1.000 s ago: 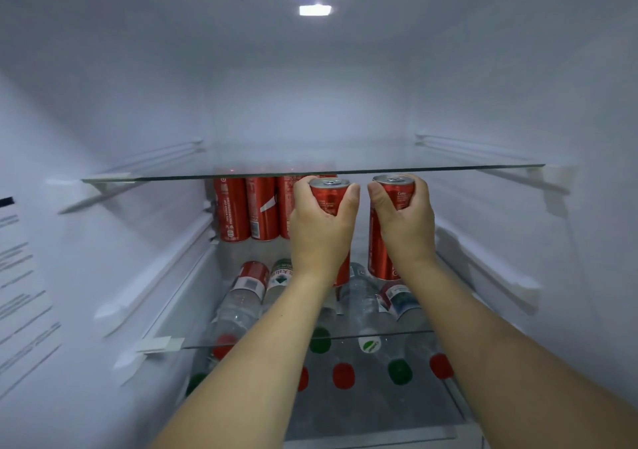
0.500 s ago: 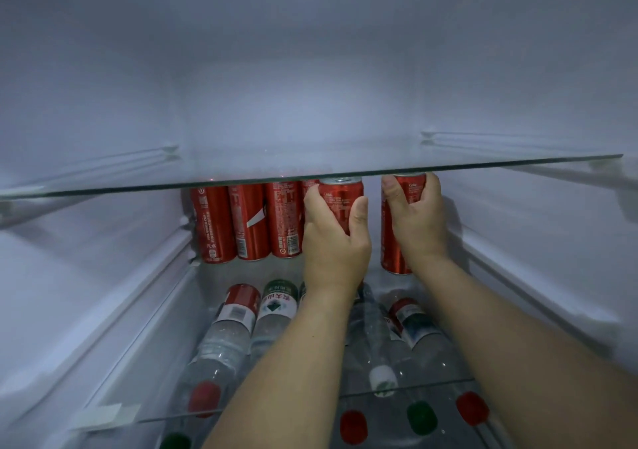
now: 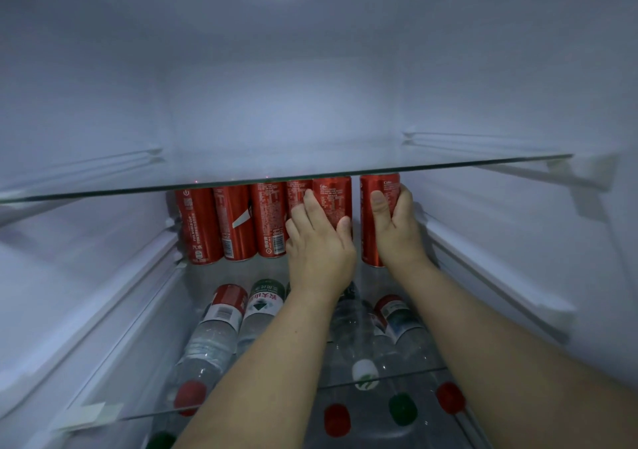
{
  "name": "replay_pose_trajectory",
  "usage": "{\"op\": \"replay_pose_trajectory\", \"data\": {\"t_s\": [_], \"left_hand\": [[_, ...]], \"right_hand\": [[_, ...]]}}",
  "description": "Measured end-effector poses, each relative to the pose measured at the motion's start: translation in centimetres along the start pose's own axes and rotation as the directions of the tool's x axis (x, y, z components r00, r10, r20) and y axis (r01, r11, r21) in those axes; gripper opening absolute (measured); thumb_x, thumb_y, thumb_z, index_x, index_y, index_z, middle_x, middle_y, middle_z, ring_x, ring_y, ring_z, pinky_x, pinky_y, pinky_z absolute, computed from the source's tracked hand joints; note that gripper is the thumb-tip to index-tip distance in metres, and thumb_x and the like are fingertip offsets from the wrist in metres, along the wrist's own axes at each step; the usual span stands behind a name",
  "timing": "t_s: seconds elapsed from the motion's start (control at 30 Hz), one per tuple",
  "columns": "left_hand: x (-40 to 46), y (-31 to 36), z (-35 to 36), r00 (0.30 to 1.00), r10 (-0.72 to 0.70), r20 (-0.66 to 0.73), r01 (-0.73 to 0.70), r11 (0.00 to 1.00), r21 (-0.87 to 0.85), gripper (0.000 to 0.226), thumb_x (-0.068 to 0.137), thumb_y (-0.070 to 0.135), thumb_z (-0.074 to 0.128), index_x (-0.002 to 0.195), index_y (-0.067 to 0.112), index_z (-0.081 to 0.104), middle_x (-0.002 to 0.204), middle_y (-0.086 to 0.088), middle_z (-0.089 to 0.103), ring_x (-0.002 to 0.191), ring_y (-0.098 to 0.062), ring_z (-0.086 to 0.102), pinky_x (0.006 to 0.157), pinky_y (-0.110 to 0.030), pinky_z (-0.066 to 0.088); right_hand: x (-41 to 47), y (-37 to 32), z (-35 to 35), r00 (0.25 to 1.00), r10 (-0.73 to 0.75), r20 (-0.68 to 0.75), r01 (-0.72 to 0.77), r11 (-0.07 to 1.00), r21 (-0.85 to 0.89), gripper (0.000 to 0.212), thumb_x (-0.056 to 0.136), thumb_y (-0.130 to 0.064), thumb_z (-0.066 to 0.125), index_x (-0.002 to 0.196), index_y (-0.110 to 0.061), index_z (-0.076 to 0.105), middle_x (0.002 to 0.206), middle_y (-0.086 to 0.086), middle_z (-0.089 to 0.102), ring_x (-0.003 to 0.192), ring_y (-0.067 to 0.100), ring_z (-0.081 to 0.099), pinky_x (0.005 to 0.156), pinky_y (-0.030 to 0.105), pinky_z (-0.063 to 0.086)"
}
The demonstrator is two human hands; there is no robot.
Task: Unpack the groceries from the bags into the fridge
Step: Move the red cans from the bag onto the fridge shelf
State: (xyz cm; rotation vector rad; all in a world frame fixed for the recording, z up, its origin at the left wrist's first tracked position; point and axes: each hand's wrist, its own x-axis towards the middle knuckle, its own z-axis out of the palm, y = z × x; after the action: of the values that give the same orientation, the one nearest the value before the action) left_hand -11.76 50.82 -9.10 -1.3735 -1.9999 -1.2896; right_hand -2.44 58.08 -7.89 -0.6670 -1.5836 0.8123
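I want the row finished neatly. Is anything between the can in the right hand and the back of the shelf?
Nothing visible. The right hand holds its can in a free slot beside the left hand's can.

Red cans (image 3: 234, 222) on glass shelf (image 3: 276, 272)

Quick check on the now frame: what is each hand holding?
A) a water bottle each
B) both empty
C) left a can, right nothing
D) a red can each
D: the left hand grips one red can and the right hand grips another red can, both upright under the glass shelf.
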Motion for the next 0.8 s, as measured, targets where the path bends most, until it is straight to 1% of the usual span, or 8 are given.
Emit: {"op": "replay_pose_trajectory", "data": {"t_s": [0.13,0.23,0.33,0.47,0.57,0.67,0.73,0.8], "left_hand": [[0.3,-0.5,0.6,0.999,0.003,0.044,-0.004,1.000,0.007,0.052,0.096,0.021,0.048,0.142,0.008,0.028,0.126,-0.013,0.046,0.109,-0.029,0.049,0.088,-0.047,0.049],[0.4,-0.5,0.6,0.998,0.055,0.042,-0.052,0.996,-0.068,0.020,0.093,0.007,0.044,0.110,0.016,0.038,0.097,-0.007,0.054,0.082,-0.028,0.057,0.066,-0.045,0.051],[0.4,-0.4,0.4,0.997,0.061,0.051,-0.056,0.994,-0.092,0.013,0.092,0.004,0.042,0.097,0.016,0.043,0.091,-0.005,0.052,0.076,-0.025,0.055,0.066,-0.045,0.051],[0.4,-0.3,0.5,0.995,0.060,0.082,-0.051,0.992,-0.112,0.011,0.092,0.005,0.044,0.099,0.014,0.045,0.095,-0.004,0.052,0.079,-0.024,0.054,0.067,-0.043,0.050],[0.4,-0.4,0.7,0.991,0.079,0.109,-0.068,0.993,-0.098,0.012,0.092,0.005,0.044,0.102,0.011,0.048,0.099,-0.005,0.052,0.081,-0.024,0.054,0.063,-0.036,0.045],[0.5,-0.7,1.2,0.984,0.084,0.160,-0.072,0.994,-0.077,0.020,0.092,0.006,0.045,0.111,0.007,0.050,0.115,-0.010,0.051,0.095,-0.028,0.053,0.075,-0.040,0.048],[0.5,-0.9,1.4,0.978,0.054,0.199,-0.042,0.997,-0.064,0.023,0.092,0.007,0.045,0.115,0.007,0.049,0.122,-0.012,0.048,0.102,-0.030,0.051,0.083,-0.043,0.048],[0.5,-0.9,1.4,0.977,0.033,0.209,-0.022,0.998,-0.056,0.022,0.092,0.008,0.045,0.114,0.007,0.048,0.121,-0.011,0.048,0.100,-0.029,0.052,0.082,-0.044,0.049]], "right_hand": [[0.3,0.4,0.3,1.000,-0.019,-0.005,0.019,0.999,-0.030,0.048,0.096,-0.052,0.038,0.133,-0.021,0.037,0.118,0.002,0.052,0.104,0.015,0.054,0.083,0.029,0.048],[0.8,0.8,0.3,1.000,-0.015,-0.026,0.011,0.989,-0.148,0.048,0.100,-0.045,0.037,0.139,-0.017,0.038,0.128,0.005,0.037,0.115,0.014,0.039,0.098,0.031,0.036],[1.1,1.1,0.2,0.999,0.034,-0.031,-0.040,0.971,-0.234,0.043,0.101,-0.038,0.039,0.137,-0.015,0.042,0.135,0.011,0.029,0.123,0.021,0.032,0.108,0.037,0.033],[1.1,1.3,0.1,1.000,0.021,-0.014,-0.025,0.933,-0.360,0.046,0.099,-0.032,0.048,0.141,-0.015,0.040,0.139,0.014,0.032,0.128,0.027,0.033,0.101,0.034,0.030],[1.2,1.4,0.0,0.998,0.051,-0.047,-0.064,0.944,-0.323,0.036,0.097,-0.021,0.053,0.130,-0.008,0.047,0.129,0.013,0.045,0.117,0.025,0.047,0.089,0.027,0.037],[1.2,1.7,-0.1,0.987,0.155,-0.038,-0.159,0.945,-0.287,0.027,0.097,-0.016,0.053,0.123,-0.008,0.048,0.112,0.011,0.059,0.098,0.021,0.058,0.077,0.030,0.045],[1.2,1.8,-0.1,0.981,0.191,-0.025,-0.189,0.935,-0.299,0.029,0.096,-0.018,0.054,0.123,-0.009,0.046,0.109,0.010,0.061,0.095,0.022,0.059,0.077,0.032,0.047],[1.3,1.8,-0.1,0.979,0.205,-0.024,-0.202,0.933,-0.297,0.030,0.096,-0.019,0.056,0.122,-0.009,0.046,0.109,0.011,0.062,0.097,0.024,0.061,0.078,0.033,0.049]]}}
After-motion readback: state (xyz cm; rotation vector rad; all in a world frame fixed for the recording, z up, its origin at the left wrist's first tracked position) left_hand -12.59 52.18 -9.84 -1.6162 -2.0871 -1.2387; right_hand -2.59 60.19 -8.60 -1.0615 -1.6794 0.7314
